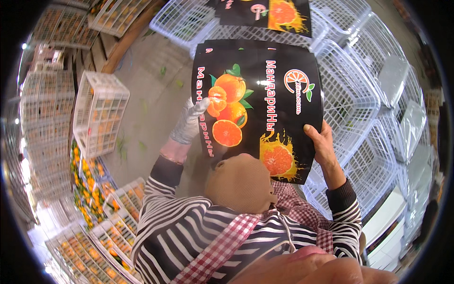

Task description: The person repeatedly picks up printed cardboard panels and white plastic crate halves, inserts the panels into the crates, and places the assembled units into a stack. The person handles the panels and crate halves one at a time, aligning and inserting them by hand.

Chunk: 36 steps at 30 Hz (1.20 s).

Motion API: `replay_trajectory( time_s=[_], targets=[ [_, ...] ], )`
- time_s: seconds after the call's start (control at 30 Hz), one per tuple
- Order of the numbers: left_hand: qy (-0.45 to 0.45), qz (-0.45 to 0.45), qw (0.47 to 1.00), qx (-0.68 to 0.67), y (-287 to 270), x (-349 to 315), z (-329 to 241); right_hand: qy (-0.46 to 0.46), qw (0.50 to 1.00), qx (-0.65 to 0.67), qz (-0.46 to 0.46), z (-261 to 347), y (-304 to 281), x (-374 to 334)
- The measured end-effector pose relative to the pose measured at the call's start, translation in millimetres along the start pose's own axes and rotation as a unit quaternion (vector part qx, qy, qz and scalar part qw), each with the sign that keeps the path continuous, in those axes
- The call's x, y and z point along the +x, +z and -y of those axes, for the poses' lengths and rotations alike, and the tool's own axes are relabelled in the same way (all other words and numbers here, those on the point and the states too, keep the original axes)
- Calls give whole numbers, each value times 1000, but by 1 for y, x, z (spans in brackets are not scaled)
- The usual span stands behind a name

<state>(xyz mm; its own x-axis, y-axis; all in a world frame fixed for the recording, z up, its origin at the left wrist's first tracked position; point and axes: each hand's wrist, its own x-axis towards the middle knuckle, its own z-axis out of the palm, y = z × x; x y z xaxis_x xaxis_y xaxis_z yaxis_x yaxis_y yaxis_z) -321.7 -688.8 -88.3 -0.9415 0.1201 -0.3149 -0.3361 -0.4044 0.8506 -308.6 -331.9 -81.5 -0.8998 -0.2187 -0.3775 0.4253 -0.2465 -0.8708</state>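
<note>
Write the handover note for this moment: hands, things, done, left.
Left hand, gloved: fingers on the left edge of the black sheet; grip unclear.
Right hand, bare: grip on its lower right edge.
The sheet is held up, bowed, over empty white crates.
Done: another sheet lies on crates farther off.
Left: the held sheet is in no crate yet.

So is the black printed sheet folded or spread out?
Spread out: the black printed sheet shows one unfolded face, slightly bowed, left hand at one side edge, right hand gripping the other.
</note>
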Motion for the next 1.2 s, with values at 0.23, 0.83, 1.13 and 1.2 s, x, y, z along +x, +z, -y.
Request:
replay_trajectory(
  time_s=[0.23,0.83,1.13,1.2],
  targets=[
    [276,-201,926,160,-41,-50,-66,-91,975,-126,161,78,64,50],
    [204,-319,920,99,-220,-161,40,-85,910,-277,298,-125,164,136],
    [270,-326,905,26,-232,-155,-24,-220,896,-220,317,-62,185,93],
    [243,-303,921,-8,-236,-146,-23,-172,869,-336,321,-35,199,75]
  ],
)
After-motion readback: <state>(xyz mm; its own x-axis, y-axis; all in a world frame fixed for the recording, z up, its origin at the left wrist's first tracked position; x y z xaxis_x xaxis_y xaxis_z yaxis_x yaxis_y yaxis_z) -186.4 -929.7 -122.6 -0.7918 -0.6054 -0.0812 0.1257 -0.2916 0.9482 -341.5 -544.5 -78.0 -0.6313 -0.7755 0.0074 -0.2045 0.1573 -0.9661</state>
